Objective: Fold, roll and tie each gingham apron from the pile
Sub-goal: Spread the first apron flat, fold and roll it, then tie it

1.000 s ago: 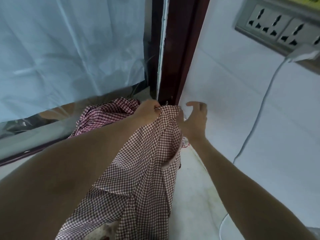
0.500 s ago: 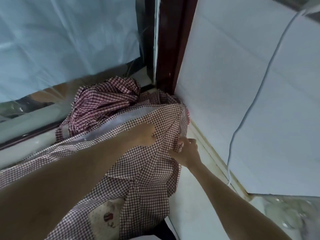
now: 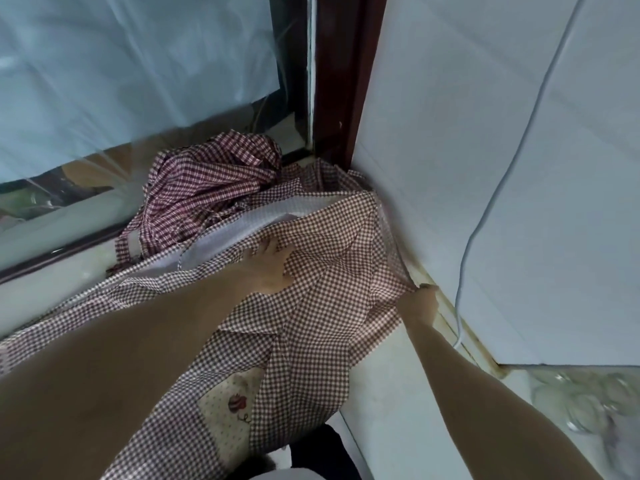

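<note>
A red-and-white gingham apron (image 3: 322, 271) lies spread over the pale counter, with a cream pocket patch showing a small embroidered figure near the bottom. My left hand (image 3: 268, 268) rests flat on the cloth near its pale hem band, fingers spread. My right hand (image 3: 419, 301) pinches the apron's right edge close to the wall. Behind it, a crumpled pile of darker gingham aprons (image 3: 207, 188) sits in the corner.
A white tiled wall (image 3: 485, 168) stands close on the right, with a thin white cable (image 3: 498, 188) hanging down it. A dark red frame post (image 3: 346, 81) marks the corner. Plastic sheeting (image 3: 121, 64) covers the window behind. Pale counter (image 3: 388, 393) shows at lower right.
The apron went from held up in the air to laid down on the counter. My left hand let go of its top edge and now lies flat on it; my right hand moved down and right.
</note>
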Motion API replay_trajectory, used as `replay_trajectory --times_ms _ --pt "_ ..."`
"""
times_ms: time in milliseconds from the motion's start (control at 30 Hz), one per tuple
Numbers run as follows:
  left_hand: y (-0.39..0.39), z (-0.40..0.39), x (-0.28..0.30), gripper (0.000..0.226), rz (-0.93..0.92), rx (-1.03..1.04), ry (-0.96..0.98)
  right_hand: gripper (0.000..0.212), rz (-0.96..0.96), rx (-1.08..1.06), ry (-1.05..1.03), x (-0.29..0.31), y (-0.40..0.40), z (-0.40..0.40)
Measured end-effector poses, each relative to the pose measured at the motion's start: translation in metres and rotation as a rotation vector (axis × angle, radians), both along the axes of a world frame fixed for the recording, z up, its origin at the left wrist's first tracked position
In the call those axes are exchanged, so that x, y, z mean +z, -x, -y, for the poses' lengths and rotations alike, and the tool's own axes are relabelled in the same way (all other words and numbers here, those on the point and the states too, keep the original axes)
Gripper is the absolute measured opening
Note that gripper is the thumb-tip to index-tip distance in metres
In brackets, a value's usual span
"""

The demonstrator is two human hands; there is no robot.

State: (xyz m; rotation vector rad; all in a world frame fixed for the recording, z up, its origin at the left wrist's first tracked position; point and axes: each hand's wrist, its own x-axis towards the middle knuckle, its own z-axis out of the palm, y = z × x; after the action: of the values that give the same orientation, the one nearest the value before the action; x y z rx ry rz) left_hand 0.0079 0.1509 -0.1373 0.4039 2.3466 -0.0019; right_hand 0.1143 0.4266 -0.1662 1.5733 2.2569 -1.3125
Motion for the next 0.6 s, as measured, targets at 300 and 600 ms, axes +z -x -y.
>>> replay_trajectory --times_ms 300,600 --pt "0.012 0.012 -0.009 0.074 -0.197 0.081 -0.084 0.038 -0.285 0.663 -0.212 0.016 0.039 0.06" --pt "0.013 0.049 0.007 0.042 -0.549 0.394 -0.251 0.049 -0.31 1.159 -0.378 0.046 0.143 0.115"
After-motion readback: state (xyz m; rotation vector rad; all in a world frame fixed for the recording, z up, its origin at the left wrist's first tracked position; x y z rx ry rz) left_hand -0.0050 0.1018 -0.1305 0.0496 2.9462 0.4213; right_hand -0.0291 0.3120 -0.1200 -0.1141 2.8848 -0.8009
